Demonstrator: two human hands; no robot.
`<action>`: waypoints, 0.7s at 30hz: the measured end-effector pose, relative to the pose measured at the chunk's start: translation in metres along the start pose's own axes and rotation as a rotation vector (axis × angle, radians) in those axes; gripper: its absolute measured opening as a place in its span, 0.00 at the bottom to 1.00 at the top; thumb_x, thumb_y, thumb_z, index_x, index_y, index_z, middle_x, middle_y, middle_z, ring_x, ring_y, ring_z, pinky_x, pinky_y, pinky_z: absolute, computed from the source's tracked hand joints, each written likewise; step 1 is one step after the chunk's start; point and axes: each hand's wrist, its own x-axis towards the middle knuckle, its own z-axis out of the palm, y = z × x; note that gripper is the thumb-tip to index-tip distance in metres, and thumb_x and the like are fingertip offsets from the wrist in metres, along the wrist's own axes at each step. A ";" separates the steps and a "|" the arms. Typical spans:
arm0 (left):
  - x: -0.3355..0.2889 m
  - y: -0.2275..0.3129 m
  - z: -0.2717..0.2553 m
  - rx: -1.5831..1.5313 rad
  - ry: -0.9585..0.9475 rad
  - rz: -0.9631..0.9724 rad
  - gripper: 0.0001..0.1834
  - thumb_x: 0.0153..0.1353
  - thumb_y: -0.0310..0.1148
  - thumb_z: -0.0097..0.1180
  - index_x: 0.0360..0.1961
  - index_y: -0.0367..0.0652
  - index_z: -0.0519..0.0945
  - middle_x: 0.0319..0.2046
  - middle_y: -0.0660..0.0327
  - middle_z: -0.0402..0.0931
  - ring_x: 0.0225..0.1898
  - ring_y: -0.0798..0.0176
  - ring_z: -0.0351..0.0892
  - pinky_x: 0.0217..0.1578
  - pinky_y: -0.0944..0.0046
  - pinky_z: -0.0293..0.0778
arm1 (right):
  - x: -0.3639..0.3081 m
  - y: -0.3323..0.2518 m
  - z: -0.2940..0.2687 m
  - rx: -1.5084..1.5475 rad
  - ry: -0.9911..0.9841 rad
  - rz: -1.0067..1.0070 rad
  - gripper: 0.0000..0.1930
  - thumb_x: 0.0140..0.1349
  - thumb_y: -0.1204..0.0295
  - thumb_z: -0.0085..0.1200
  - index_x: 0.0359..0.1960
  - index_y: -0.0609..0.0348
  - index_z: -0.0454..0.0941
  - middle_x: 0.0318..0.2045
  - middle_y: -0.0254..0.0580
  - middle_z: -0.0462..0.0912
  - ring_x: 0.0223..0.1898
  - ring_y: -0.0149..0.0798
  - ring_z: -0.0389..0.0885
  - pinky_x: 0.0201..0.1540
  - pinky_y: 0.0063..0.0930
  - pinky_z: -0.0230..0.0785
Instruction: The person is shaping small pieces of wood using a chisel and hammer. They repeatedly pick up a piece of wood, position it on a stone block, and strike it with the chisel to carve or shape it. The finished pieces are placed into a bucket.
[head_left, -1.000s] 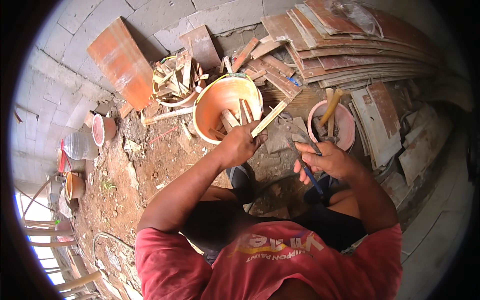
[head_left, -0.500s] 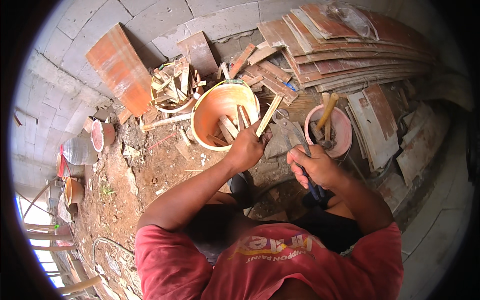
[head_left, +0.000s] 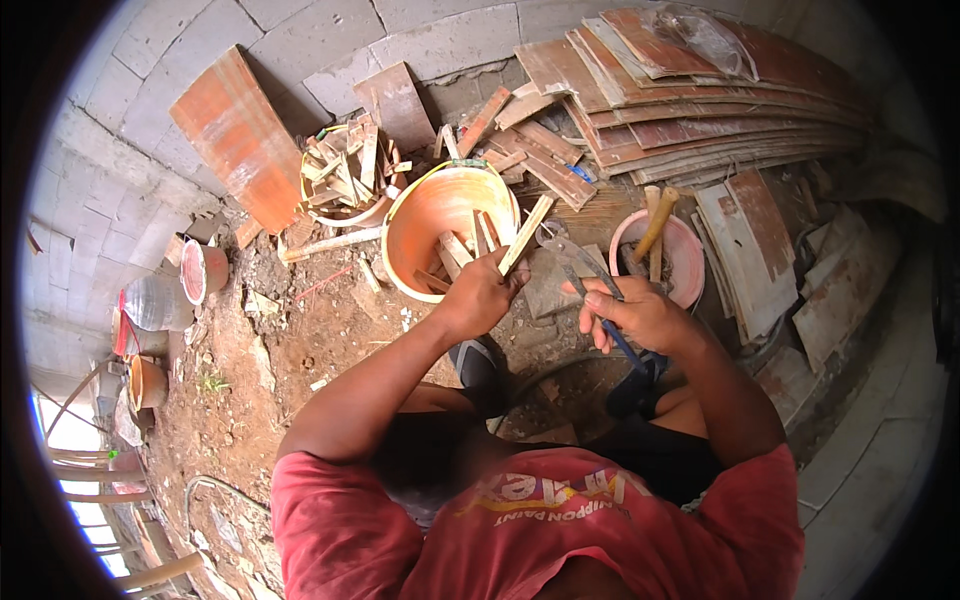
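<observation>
My left hand (head_left: 480,297) is closed around a narrow wooden strip (head_left: 527,234), which slants up and to the right in front of the big orange bucket (head_left: 400,240). Wood offcuts (head_left: 455,248) lie inside that bucket. In my right hand (head_left: 635,318) is a pair of long-handled pincers (head_left: 580,254) with dark blue grips. Their jaws are close beside the upper part of the strip; whether they touch it I cannot tell. The fingers of my right hand are partly loosened around the handles.
A pink bucket (head_left: 686,262) holding a wooden-handled tool (head_left: 656,225) stands at the right. Stacked boards (head_left: 720,100) fill the far right. A heaped container of wood scraps (head_left: 345,175) sits beyond the orange bucket. An orange board (head_left: 240,140) leans on the block wall.
My left hand and the strip have shifted slightly left and nearer to me. The pincers' jaws have moved left toward the strip, and my right fingers have loosened.
</observation>
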 end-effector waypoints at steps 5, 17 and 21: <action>-0.004 -0.020 0.000 0.124 -0.099 0.027 0.09 0.66 0.31 0.51 0.43 0.38 0.73 0.29 0.47 0.75 0.33 0.48 0.75 0.39 0.54 0.70 | -0.007 -0.002 -0.008 -0.311 0.090 0.067 0.23 0.71 0.65 0.43 0.65 0.60 0.64 0.31 0.38 0.80 0.27 0.29 0.77 0.32 0.25 0.73; -0.005 -0.029 0.009 0.338 -0.146 0.027 0.15 0.64 0.29 0.46 0.51 0.36 0.72 0.40 0.39 0.73 0.40 0.38 0.76 0.43 0.47 0.71 | 0.001 0.020 -0.008 -0.958 0.454 -0.070 0.14 0.66 0.62 0.50 0.37 0.63 0.74 0.27 0.56 0.79 0.35 0.62 0.78 0.38 0.51 0.69; -0.009 -0.009 -0.005 0.386 -0.183 0.025 0.14 0.63 0.32 0.49 0.45 0.33 0.71 0.31 0.37 0.76 0.36 0.36 0.77 0.40 0.45 0.72 | -0.003 0.021 -0.016 -1.015 0.502 -0.169 0.13 0.63 0.63 0.55 0.32 0.61 0.72 0.26 0.54 0.79 0.33 0.60 0.78 0.34 0.50 0.69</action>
